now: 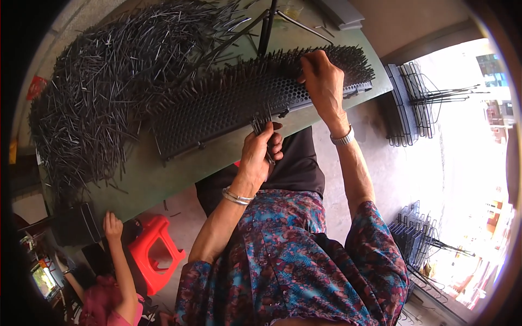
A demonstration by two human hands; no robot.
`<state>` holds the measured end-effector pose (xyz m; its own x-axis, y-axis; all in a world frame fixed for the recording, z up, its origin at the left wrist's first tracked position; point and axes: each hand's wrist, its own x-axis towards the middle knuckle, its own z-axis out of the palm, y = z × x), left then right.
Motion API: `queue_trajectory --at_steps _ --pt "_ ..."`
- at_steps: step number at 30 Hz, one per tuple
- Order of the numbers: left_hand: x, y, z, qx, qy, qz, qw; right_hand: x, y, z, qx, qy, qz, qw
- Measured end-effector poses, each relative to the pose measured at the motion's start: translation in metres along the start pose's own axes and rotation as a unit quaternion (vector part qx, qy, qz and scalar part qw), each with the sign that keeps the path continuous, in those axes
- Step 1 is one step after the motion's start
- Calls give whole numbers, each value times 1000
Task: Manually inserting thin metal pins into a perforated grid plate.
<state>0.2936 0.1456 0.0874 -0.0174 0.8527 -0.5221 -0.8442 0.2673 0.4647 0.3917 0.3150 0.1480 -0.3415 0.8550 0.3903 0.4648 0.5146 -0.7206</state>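
A long black panel (209, 117) full of round holes lies slantwise on the table. Thin dark strips (348, 58) stand upright in dense rows along its far side, while the holes nearer to me show bare. My left hand (256, 155) is closed round a small bundle of thin black strips (260, 124), just off the panel's near edge. Over the right part of the panel, my right hand (325, 81) is closed in a pinch beside the standing strips. Its fingertips point down and away, so whatever they hold is hidden.
A big heap of loose black strips (103, 92) covers the left of the green table (163, 185). A dark stand (266, 27) rises behind the panel. At lower left are a red stool (155, 252) and another person's hand (112, 224). Wire racks (408, 103) stand at right.
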Motion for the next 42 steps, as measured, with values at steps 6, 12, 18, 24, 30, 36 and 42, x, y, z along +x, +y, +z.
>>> queue_trajectory --at_steps 6,12,18,24,30,36,42 --pt "-5 -3 1 16 4 -10 1000 0 10 13 -207 15 -111 972" --pt "-9 -5 1 49 11 12 999 7 9 15 -218 8 -115 969" --pt "-15 -10 -4 45 -1 23 999 -2 5 16 -209 6 -98 973" --pt "-18 -12 -7 36 -7 28 999 -6 20 9 -213 30 -126 968" --pt "-22 -8 -10 43 2 40 998 -30 -8 -20 -163 -35 -95 981" --pt "-25 -5 -25 58 10 51 997 -140 51 -31 -258 -456 -64 850" --pt "-28 -8 -22 74 -8 39 996 -210 106 -4 -289 -461 -109 832"
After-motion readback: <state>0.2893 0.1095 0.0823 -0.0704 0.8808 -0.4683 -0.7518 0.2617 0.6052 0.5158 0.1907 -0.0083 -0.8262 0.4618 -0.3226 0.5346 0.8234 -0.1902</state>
